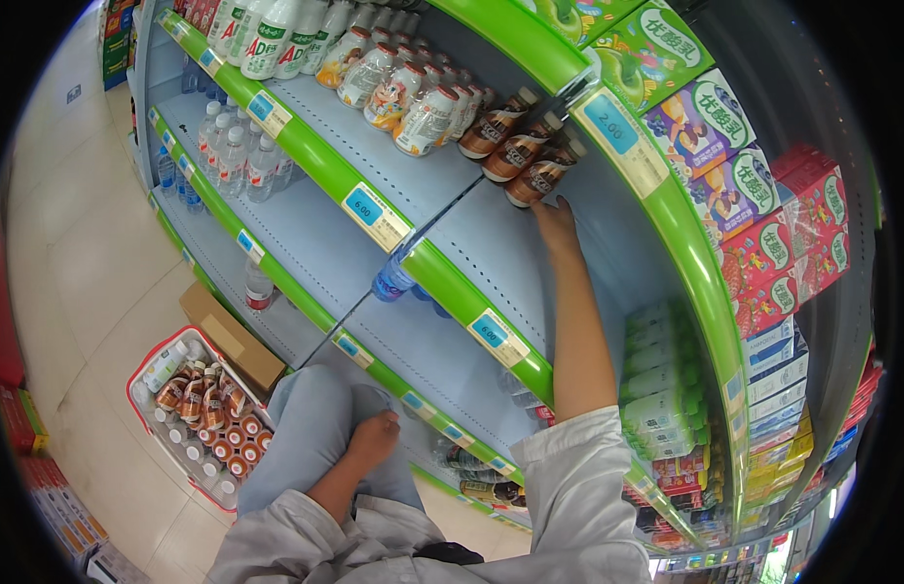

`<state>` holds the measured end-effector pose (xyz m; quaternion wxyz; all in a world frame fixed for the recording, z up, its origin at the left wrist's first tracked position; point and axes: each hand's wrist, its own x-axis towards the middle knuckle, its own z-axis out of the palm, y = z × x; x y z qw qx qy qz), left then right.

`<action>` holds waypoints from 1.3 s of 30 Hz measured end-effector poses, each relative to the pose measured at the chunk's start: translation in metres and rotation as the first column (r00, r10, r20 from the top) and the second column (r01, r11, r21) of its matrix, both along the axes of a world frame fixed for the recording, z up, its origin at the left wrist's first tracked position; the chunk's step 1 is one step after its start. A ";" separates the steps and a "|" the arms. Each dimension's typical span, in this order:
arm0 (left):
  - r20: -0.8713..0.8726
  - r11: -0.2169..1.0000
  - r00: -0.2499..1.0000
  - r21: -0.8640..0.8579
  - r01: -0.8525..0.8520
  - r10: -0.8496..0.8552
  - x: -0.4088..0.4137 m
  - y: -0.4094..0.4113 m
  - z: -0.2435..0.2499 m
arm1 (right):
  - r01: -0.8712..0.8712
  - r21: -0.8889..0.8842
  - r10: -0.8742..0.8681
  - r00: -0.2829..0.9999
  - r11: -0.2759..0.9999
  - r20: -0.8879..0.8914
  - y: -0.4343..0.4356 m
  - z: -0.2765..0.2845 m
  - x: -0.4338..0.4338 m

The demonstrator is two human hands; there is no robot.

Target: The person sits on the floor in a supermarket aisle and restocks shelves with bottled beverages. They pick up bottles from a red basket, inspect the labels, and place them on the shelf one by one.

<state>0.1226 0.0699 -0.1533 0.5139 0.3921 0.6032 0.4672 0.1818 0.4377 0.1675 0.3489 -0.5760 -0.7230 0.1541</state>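
On the upper shelf, my right hand [556, 225] reaches to a brown-labelled Nescafé coffee bottle [533, 182], its fingertips at the bottle's lower end. Whether they grip the bottle or only touch it is unclear. More coffee bottles [511, 155] stand beside it in a short row. My left hand [375, 438] rests curled on my knee, with nothing visible in it. At my left, a red-rimmed shopping basket [138, 409] on the floor holds several coffee bottles [203, 398], orange-capped bottles [236, 436], white-capped bottles [192, 451] and a white bottle pack [163, 367].
A cardboard box [229, 336] stands between the basket and the lower shelf. Green price rails [459, 299] edge the shelves. Shrink-wrapped small bottles [422, 120], white AD milk bottles [265, 44] and water bottles [233, 164] stand further left. Drink cartons [758, 248] fill the shelf at right.
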 end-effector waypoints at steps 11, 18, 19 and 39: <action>0.164 0.931 0.944 0.280 0.233 -0.286 -0.030 -0.026 0.078 | -0.501 0.121 0.423 0.818 0.857 0.390 -0.254 0.032 0.020; -0.180 0.269 0.726 0.849 0.455 -0.663 -0.101 -0.141 0.357 | -0.558 0.299 0.350 0.772 0.774 0.531 -0.328 -0.018 0.040; -0.196 0.150 0.552 0.842 0.519 -0.811 -0.103 -0.148 0.369 | -0.555 0.331 0.346 0.783 0.763 0.517 -0.329 -0.017 0.034; -0.345 -0.324 0.199 0.937 0.131 -0.917 -0.063 -0.206 0.440 | -0.260 0.576 0.125 0.957 0.775 0.263 -0.273 -0.019 0.080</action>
